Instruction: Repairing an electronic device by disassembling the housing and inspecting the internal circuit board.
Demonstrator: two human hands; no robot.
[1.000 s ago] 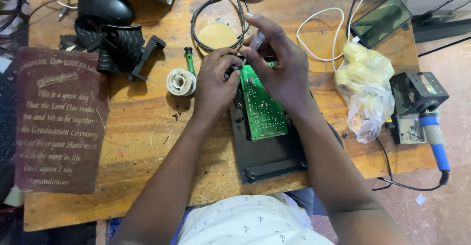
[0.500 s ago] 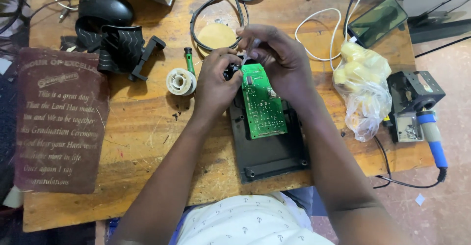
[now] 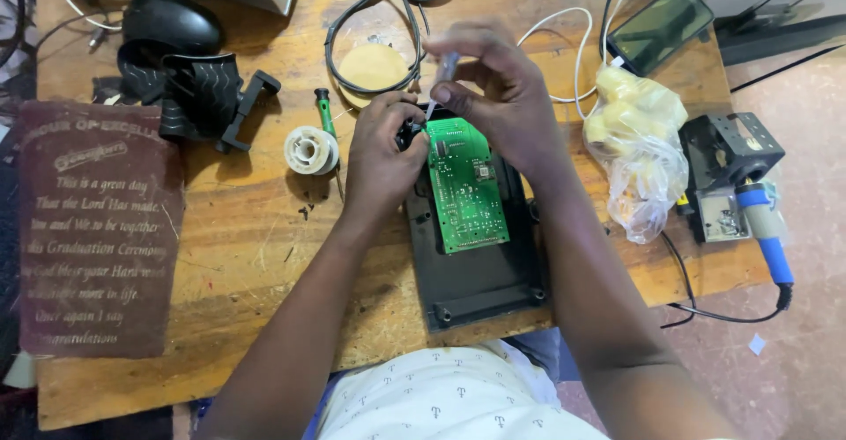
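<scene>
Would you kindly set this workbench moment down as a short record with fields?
Surface: wooden table
Left hand: grips a small dark part at the top left corner of the green circuit board
Right hand: pinches a thin, blurred tool above the board's top edge
Board: lies tilted on a black plastic case
Left of hands: white solder spool, green-handled screwdriver
Right of hands: clear plastic bag, blue-handled soldering iron

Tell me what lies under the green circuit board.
The green circuit board rests on a black plastic casing lying on the wooden table. The left hand and right hand cover its top end; anything beneath the board is hidden.
</scene>
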